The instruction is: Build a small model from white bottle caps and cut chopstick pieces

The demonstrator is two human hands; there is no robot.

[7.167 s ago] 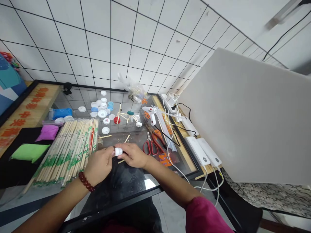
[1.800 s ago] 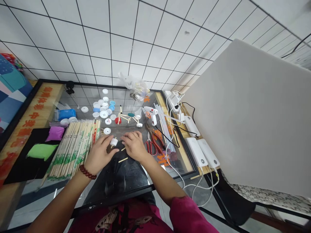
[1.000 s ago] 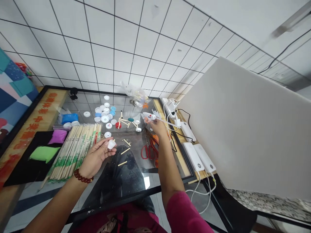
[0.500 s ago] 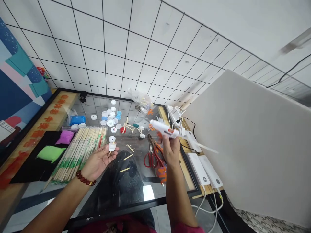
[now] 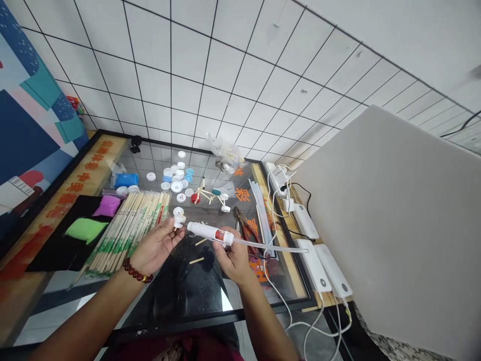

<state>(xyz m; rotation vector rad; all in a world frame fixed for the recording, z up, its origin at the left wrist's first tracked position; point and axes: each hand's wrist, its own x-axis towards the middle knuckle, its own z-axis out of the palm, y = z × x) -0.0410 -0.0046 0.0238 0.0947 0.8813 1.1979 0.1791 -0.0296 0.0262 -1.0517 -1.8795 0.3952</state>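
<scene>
My left hand [image 5: 156, 244] pinches a small white cap piece [image 5: 180, 219] with a short wooden stick under it. In my right hand [image 5: 235, 260] is a white glue gun [image 5: 210, 232], its nozzle pointing left at the cap piece, very near or touching it. A clear glue stick [image 5: 270, 246] runs out of the gun's back end. Beyond the hands, white and blue bottle caps [image 5: 176, 186] lie on the glass table, beside a small stick assembly [image 5: 208, 194] with red, green and white caps. Cut stick pieces [image 5: 196, 260] lie between my hands.
Wrapped wooden sticks [image 5: 124, 230] lie at the left, by green clay [image 5: 85, 228], purple clay [image 5: 106, 205] and a blue pack [image 5: 126, 180]. Pliers [image 5: 246, 228] and glue sticks [image 5: 262, 213] lie at the right, near power strips [image 5: 315, 265] and cables. A plastic bag [image 5: 227, 155] is at the back.
My right hand has brought the glue gun left and down, so its nozzle is now at the cap piece. My left hand still holds that piece. The view has shifted slightly.
</scene>
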